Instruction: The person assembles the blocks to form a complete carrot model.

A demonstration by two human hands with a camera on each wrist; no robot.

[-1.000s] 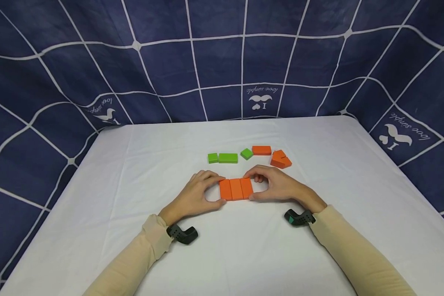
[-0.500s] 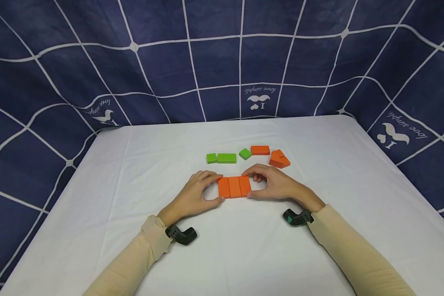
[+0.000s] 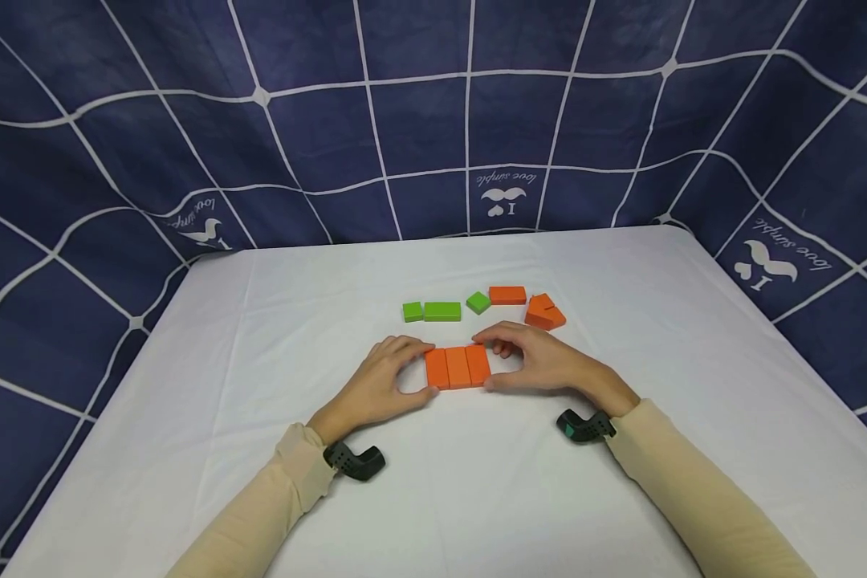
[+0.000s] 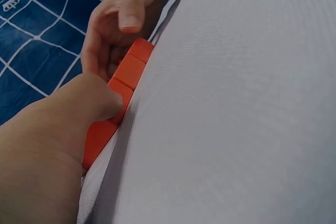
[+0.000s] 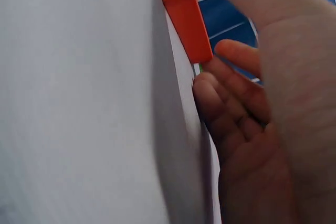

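Three orange blocks lie side by side on the white cloth in the head view: a left block, a middle block and a right block. My left hand pinches the left block between thumb and index finger, at its near and far ends. On the other side, my right hand holds the right block the same way, its other fingers curled in. In the left wrist view the thumb presses the side of an orange block. An orange block shows at the top of the right wrist view.
Beyond the hands lie a small green block, a long green block, a turned green block and an orange block. Orange pieces sit clustered near the right hand. Dark blue gridded cloth hangs behind the table.
The hands and the three orange blocks keep the same arrangement. Only a slight shift of the whole head view shows.
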